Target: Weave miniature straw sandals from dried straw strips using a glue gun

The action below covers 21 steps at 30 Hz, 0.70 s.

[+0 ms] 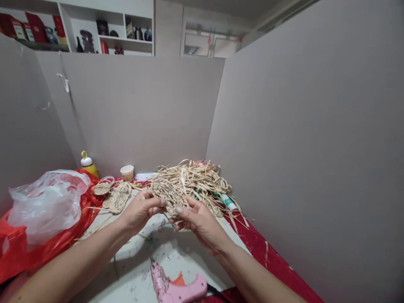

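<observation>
Between my two hands is a woven straw sole (168, 194), an oblong of coiled braid, lifted above the white board (132, 252). My left hand (145, 208) pinches its near left edge between thumb and fingers. On its right end, my right hand (197, 216) grips with the thumb on top and the fingers beneath. A pink glue gun (179, 288) with an orange trigger lies on the board below my hands, its nozzle pointing away from me. More braided straw soles (118, 198) rest at the left of the board.
A heap of loose straw strips (189, 179) covers the back right, with a white-and-green tube (229, 202) beside it. Red and clear plastic bags (50, 202) fill the left. A paper cup (127, 173) and yellow bottle (89, 165) stand behind. Grey partitions (135, 109) enclose the table.
</observation>
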Motion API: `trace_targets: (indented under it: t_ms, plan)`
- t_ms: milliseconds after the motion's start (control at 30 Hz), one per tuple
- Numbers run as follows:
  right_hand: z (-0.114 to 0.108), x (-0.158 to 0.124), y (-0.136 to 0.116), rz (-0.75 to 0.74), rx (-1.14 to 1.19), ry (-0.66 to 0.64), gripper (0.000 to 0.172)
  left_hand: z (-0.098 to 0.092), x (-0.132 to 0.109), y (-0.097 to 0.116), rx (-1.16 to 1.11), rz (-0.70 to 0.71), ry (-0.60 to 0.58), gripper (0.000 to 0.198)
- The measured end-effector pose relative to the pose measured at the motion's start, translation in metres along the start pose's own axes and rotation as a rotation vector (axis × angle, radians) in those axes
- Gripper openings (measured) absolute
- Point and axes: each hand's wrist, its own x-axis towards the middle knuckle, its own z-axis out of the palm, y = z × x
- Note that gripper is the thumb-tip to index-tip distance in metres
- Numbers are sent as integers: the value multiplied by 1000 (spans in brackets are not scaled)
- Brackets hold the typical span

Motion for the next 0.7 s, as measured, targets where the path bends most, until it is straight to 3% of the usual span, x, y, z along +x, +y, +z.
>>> trace_targets:
  t_ms: [167, 400, 700]
  plan:
    - [-9, 2, 7, -29, 94, 8, 35, 2, -3, 2, 26, -50, -44, 21]
    - [-20, 1, 10, -72, 133, 45, 32, -4, 0, 10, -2, -5, 162, 41]
    - [-13, -5, 15, -62, 29, -23, 26, -11, 0, 2, 83, 66, 221, 25]
